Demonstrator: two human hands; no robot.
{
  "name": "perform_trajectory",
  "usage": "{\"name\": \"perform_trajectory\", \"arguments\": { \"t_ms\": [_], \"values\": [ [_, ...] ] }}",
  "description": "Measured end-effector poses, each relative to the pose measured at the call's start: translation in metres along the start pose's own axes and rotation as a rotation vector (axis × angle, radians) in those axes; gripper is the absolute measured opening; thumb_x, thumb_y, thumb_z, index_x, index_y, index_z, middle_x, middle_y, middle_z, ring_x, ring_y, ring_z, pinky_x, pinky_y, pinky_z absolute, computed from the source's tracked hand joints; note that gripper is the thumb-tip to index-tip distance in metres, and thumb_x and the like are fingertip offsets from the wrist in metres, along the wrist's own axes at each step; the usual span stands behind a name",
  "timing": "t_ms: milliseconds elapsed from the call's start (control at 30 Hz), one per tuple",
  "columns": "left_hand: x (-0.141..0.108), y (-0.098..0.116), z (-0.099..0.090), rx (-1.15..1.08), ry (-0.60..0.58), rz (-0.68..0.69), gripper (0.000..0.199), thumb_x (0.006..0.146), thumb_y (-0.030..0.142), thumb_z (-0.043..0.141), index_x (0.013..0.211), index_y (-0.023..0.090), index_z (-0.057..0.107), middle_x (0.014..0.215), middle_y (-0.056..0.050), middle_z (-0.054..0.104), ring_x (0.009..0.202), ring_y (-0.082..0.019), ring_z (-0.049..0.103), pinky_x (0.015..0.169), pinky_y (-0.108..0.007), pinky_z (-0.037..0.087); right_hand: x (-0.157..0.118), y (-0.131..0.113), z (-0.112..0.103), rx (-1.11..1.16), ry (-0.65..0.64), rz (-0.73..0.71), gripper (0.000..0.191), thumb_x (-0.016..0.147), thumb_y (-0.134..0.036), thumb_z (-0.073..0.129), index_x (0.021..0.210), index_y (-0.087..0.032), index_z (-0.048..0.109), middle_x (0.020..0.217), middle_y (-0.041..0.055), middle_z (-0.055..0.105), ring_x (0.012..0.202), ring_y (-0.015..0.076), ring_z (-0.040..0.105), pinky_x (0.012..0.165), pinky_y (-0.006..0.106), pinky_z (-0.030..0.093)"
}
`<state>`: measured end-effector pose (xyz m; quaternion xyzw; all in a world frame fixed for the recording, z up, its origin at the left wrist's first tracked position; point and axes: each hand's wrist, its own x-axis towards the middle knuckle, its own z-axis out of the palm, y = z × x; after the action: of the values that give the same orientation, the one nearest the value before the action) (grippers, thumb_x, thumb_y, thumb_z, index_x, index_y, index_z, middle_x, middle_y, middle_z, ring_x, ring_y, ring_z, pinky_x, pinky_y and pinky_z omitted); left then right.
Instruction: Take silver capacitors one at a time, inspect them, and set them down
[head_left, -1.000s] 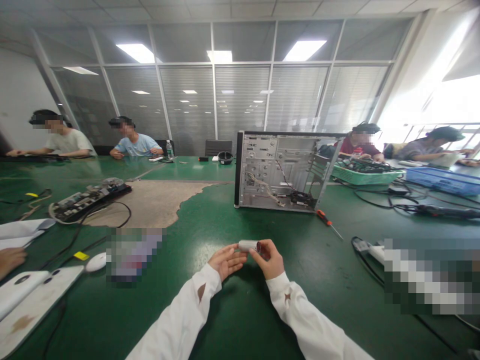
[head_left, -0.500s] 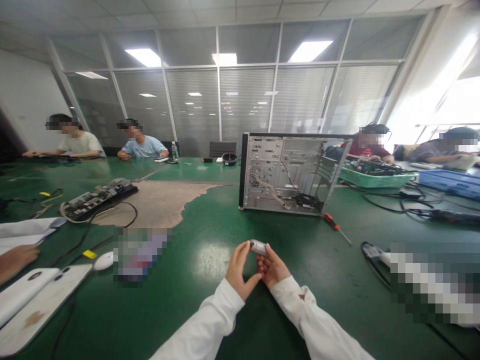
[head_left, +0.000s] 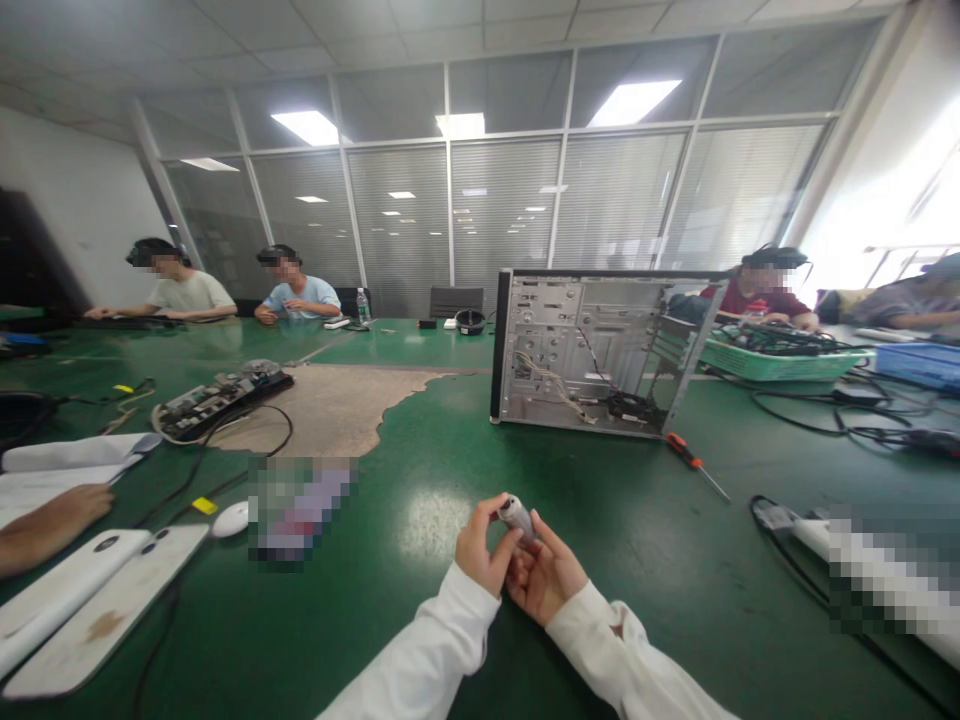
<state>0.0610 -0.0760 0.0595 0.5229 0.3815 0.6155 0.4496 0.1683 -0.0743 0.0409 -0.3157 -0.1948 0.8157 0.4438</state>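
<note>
Above the green tabletop, both hands grip one small grey-white cylinder (head_left: 517, 515) with a dark-marked end. The cylinder's kind is too small to make out. My left hand (head_left: 481, 548) pinches the upper end between thumb and fingers. Around the lower part are the fingers of my right hand (head_left: 546, 572), which cover some of it. Beyond the hands, an open metal computer case (head_left: 577, 350) stands upright with loose wires inside. A red-and-black screwdriver (head_left: 696, 465) lies by the case's lower right corner.
On the left are a power strip with plugs (head_left: 225, 400), white panels (head_left: 112, 610), a white mouse (head_left: 231, 520) and another person's hand (head_left: 64, 520). A green basket (head_left: 787, 362) of cables stands at right, near a white bar-shaped object (head_left: 862, 560). Several people sit around the table.
The cylinder has tilted, its marked end now facing more upward. My left thumb has moved up onto it. The whole scene has shifted slightly right in view.
</note>
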Motion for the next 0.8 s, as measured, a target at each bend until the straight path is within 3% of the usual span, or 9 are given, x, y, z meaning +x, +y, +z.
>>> {"name": "perform_trajectory", "arguments": {
  "t_ms": [133,200,300,433,600,700,800],
  "values": [
    [0.008,-0.006,0.000,-0.105,0.092,-0.041,0.035,0.057,0.011,0.064,0.089,0.016,0.052,0.088,-0.006,0.059,0.079,-0.017,0.055,0.077,-0.027,0.040,-0.001,0.001,0.003,0.058,0.004,0.061,0.034,0.068,-0.049,0.048,0.066,-0.016,0.051,0.054,-0.0011,0.054,0.043,0.0060,0.047,0.043,0.018,0.036],
    [0.015,-0.016,-0.005,-0.178,0.131,-0.099,0.036,0.057,0.015,0.066,0.089,0.016,0.049,0.076,-0.004,0.062,0.071,-0.016,0.057,0.069,-0.026,0.042,0.001,0.005,0.003,0.012,0.028,-0.022,0.030,0.066,-0.047,0.052,0.073,-0.017,0.050,0.061,-0.0008,0.056,0.045,0.0065,0.049,0.043,0.019,0.037],
    [0.026,-0.032,-0.012,-0.329,0.242,-0.296,0.037,0.054,0.024,0.069,0.084,0.016,0.049,0.060,-0.001,0.061,0.055,-0.014,0.057,0.057,-0.025,0.043,0.004,0.011,0.000,-0.219,0.075,-0.334,0.033,0.062,-0.040,0.058,0.086,-0.021,0.046,0.075,0.0005,0.055,0.050,0.0081,0.050,0.041,0.019,0.037],
    [0.032,-0.039,-0.015,-0.498,0.331,-0.531,0.028,0.061,0.028,0.064,0.080,0.016,0.049,0.054,0.000,0.060,0.048,-0.013,0.058,0.053,-0.026,0.043,0.006,0.012,-0.008,-0.760,0.107,-0.825,0.047,0.060,-0.027,0.060,0.102,-0.021,0.040,0.093,0.0067,0.051,0.069,0.0138,0.052,0.049,0.023,0.043],
    [0.027,-0.032,-0.011,-0.614,0.231,-0.713,0.021,0.070,0.033,0.055,0.077,0.013,0.050,0.060,-0.006,0.063,0.054,-0.014,0.060,0.059,-0.025,0.045,0.003,0.004,-0.011,-1.225,0.119,-1.164,0.046,0.067,-0.019,0.051,0.112,-0.021,0.039,0.108,0.0114,0.043,0.092,0.0213,0.047,0.061,0.030,0.047],
    [0.023,-0.032,-0.009,-0.640,0.100,-0.790,0.028,0.071,0.038,0.051,0.076,0.010,0.053,0.060,-0.008,0.063,0.054,-0.013,0.059,0.056,-0.022,0.044,0.001,0.000,-0.010,-1.339,0.146,-1.255,0.046,0.070,-0.018,0.048,0.115,-0.022,0.038,0.110,0.0110,0.043,0.100,0.0233,0.042,0.071,0.035,0.046],
    [0.018,-0.036,-0.006,-0.675,-0.029,-0.766,0.030,0.071,0.039,0.052,0.073,0.009,0.054,0.056,-0.007,0.062,0.053,-0.013,0.058,0.056,-0.022,0.043,-0.002,-0.004,-0.008,-1.386,0.136,-1.306,0.045,0.071,-0.017,0.046,0.115,-0.022,0.038,0.108,0.0094,0.045,0.101,0.0221,0.041,0.081,0.039,0.040]
  ]
}}
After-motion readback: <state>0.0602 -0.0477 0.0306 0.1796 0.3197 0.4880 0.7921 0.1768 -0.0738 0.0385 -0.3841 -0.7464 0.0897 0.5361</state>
